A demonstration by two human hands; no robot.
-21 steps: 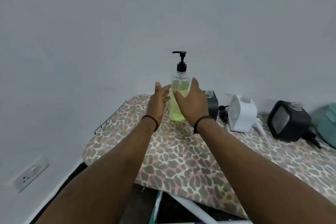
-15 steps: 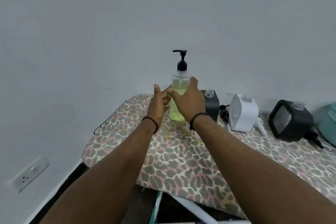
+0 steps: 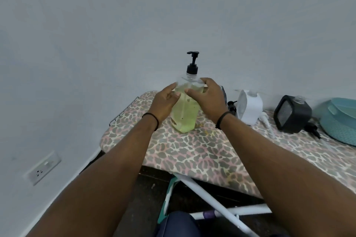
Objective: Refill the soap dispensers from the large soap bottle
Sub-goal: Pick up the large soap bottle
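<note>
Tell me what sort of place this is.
Probably a room at home, maybe a laundry corner: a leopard-print ironing board serves as the table, against a plain wall with a socket, holding the large soap bottle.

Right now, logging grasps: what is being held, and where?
Both hands, left hand and right hand, hold the large soap bottle at its upper body, below the pump.

Plain pale grey-white painted wall (image 3: 173, 15) fills the upper view. White wall socket plate (image 3: 43, 169) is set low at left. Leopard-print padded ironing board (image 3: 192, 150) stands against the wall on white metal tube legs (image 3: 215, 200). Dark floor (image 3: 146, 198) below.
</note>
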